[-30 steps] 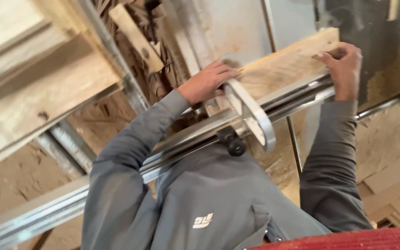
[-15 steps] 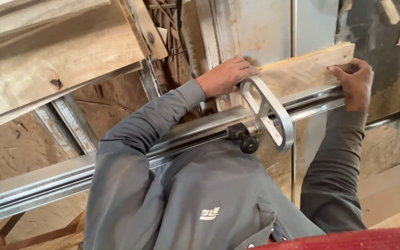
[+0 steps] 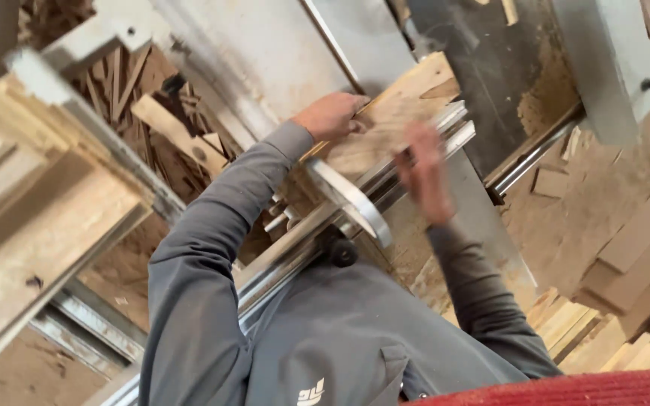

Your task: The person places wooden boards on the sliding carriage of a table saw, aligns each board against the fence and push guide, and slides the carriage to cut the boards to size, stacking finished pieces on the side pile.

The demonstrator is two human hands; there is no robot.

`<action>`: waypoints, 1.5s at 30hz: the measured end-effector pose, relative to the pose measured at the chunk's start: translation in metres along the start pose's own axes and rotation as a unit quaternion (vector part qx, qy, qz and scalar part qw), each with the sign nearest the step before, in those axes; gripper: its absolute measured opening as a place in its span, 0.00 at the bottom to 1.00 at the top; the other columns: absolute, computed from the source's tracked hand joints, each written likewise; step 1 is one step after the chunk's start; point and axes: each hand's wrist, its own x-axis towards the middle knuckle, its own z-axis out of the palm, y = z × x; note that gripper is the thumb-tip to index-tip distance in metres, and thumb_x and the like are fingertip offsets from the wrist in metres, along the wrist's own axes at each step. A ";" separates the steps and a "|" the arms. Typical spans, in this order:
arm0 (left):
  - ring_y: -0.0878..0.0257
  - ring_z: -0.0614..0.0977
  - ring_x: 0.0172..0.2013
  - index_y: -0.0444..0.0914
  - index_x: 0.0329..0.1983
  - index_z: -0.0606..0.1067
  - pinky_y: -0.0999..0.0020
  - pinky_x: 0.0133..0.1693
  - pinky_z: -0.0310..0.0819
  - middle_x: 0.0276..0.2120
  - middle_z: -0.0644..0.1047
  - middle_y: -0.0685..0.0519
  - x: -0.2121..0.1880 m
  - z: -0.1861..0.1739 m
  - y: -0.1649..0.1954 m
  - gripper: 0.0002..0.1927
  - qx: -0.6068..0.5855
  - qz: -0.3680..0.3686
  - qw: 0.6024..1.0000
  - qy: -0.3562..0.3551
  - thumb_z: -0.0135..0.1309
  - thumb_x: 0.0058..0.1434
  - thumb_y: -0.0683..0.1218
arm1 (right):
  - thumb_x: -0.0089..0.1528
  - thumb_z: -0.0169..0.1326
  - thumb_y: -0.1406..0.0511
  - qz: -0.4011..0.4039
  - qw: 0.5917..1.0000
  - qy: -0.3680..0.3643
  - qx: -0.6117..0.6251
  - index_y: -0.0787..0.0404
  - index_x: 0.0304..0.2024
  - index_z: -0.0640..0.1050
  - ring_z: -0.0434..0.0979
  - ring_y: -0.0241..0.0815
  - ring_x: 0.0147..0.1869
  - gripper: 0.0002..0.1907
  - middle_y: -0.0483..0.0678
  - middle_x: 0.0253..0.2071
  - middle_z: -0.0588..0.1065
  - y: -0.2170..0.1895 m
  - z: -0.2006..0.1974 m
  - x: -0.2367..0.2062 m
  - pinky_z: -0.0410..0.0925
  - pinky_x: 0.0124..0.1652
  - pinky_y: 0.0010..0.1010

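Board (image 3: 393,120) looks stiff, rough, fairly light; best held by its edges. Left hand (image 3: 332,116) presses flat on it; right hand (image 3: 424,173) hovers open, blurred, empty.

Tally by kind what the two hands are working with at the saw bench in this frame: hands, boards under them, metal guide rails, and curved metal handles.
Hands: 2, left hand flat on the board, right hand blurred above it
Wooden board: 1
Metal guide rail: 1
Curved metal handle: 1
Total: 5
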 end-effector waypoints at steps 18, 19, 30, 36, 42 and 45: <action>0.50 0.83 0.43 0.39 0.50 0.79 0.58 0.46 0.77 0.42 0.81 0.45 0.013 0.005 0.016 0.24 0.000 -0.153 0.988 -0.024 0.68 0.50 0.48 | 0.64 0.57 0.66 -0.021 0.996 0.081 0.034 0.59 0.34 0.82 0.78 0.46 0.56 0.06 0.47 0.41 0.80 -0.068 -0.015 0.005 0.59 0.69 0.44; 0.50 0.83 0.43 0.39 0.50 0.79 0.58 0.46 0.77 0.42 0.81 0.45 0.013 0.003 0.018 0.24 0.008 -0.163 0.986 -0.035 0.68 0.50 0.48 | 0.64 0.57 0.66 -0.021 0.996 0.083 0.036 0.59 0.34 0.82 0.78 0.46 0.56 0.05 0.46 0.41 0.80 -0.067 -0.015 0.004 0.59 0.69 0.45; 0.50 0.83 0.41 0.35 0.51 0.78 0.58 0.44 0.77 0.42 0.81 0.44 0.013 -0.005 0.036 0.24 0.012 -0.143 0.989 -0.037 0.67 0.52 0.46 | 0.63 0.56 0.65 -0.030 0.992 0.117 0.047 0.61 0.34 0.83 0.78 0.46 0.55 0.07 0.48 0.40 0.80 -0.059 -0.023 -0.002 0.60 0.69 0.46; 0.53 0.84 0.38 0.36 0.53 0.77 0.61 0.42 0.78 0.38 0.82 0.45 0.015 -0.008 0.038 0.24 -0.024 -0.186 0.981 -0.058 0.66 0.54 0.47 | 0.64 0.56 0.65 -0.033 0.991 0.122 0.045 0.61 0.33 0.82 0.78 0.46 0.53 0.07 0.48 0.38 0.79 -0.059 -0.026 -0.006 0.60 0.69 0.47; 0.52 0.84 0.38 0.35 0.52 0.77 0.60 0.41 0.78 0.38 0.82 0.44 0.014 -0.007 0.037 0.24 -0.006 -0.147 0.988 -0.051 0.66 0.53 0.47 | 0.64 0.55 0.65 -0.027 0.990 0.134 0.044 0.61 0.33 0.81 0.78 0.47 0.54 0.07 0.48 0.38 0.79 -0.064 -0.032 -0.009 0.59 0.70 0.45; 0.53 0.84 0.38 0.35 0.53 0.77 0.60 0.42 0.78 0.38 0.82 0.44 0.015 -0.007 0.031 0.24 -0.006 -0.154 0.986 -0.063 0.66 0.54 0.48 | 0.64 0.56 0.66 -0.034 0.990 0.130 0.037 0.60 0.33 0.80 0.78 0.47 0.54 0.06 0.48 0.38 0.78 -0.067 -0.034 -0.010 0.59 0.70 0.46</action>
